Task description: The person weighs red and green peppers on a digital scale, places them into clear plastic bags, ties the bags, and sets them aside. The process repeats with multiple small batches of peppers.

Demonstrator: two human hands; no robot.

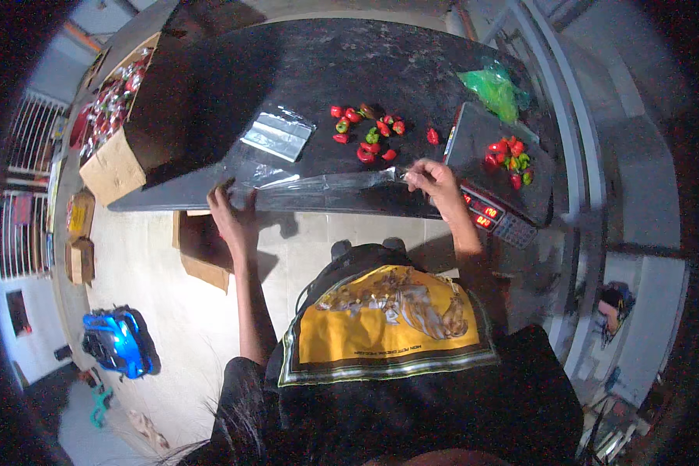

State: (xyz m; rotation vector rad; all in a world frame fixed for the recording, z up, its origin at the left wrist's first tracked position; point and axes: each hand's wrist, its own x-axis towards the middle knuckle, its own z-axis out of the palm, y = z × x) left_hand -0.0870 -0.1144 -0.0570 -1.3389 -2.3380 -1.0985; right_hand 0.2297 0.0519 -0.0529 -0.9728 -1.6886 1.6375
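Note:
A clear plastic bag (332, 183) stretches along the near edge of the dark table (326, 64). My right hand (434, 180) pinches its right end. My left hand (233, 212) is at the bag's left end with fingers spread; whether they hold the film is unclear. Beyond the bag lie several small red and green peppers (368, 152), with one red pepper (433, 136) apart from them. More peppers (508, 157) rest on a digital scale (472, 140) with a lit red display. A flat stack of clear bags (279, 135) lies left of the loose peppers.
A green plastic bag (492, 90) lies beyond the scale. At the left stands a cardboard box (113, 166) beside many packed red items (113, 96). Another open cardboard box (204, 268) is under the near table edge. A blue object (119, 343) sits on the floor.

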